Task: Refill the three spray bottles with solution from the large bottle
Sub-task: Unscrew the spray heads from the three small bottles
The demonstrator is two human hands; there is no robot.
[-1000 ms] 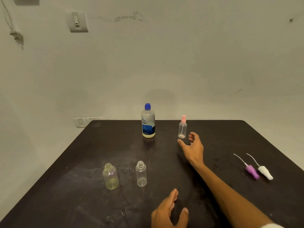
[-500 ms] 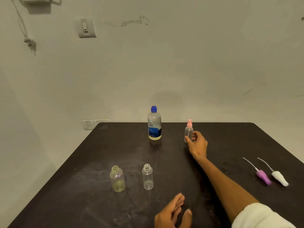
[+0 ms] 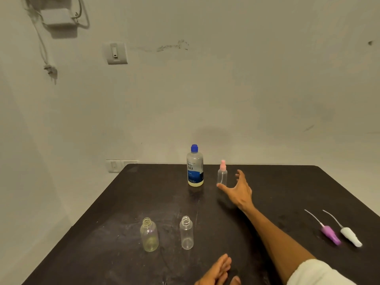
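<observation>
Just above the frame's middle, the large bottle (image 3: 195,167) stands upright on the counter (image 3: 102,233): clear, blue-capped, blue label, pale yellowish liquid low inside. Just right of it stands a small clear spray bottle (image 3: 222,176), pink sprayer fitted, upright. Lower, left of centre, two uncapped clear bottles stand side by side: a rounder one (image 3: 149,235) holding a little yellowish liquid, and a slimmer one (image 3: 186,233) to its right. At lower right two detached sprayer heads lie flat with dip tubes pointing up-left: a purple one (image 3: 330,235) and a white one (image 3: 350,237)
</observation>
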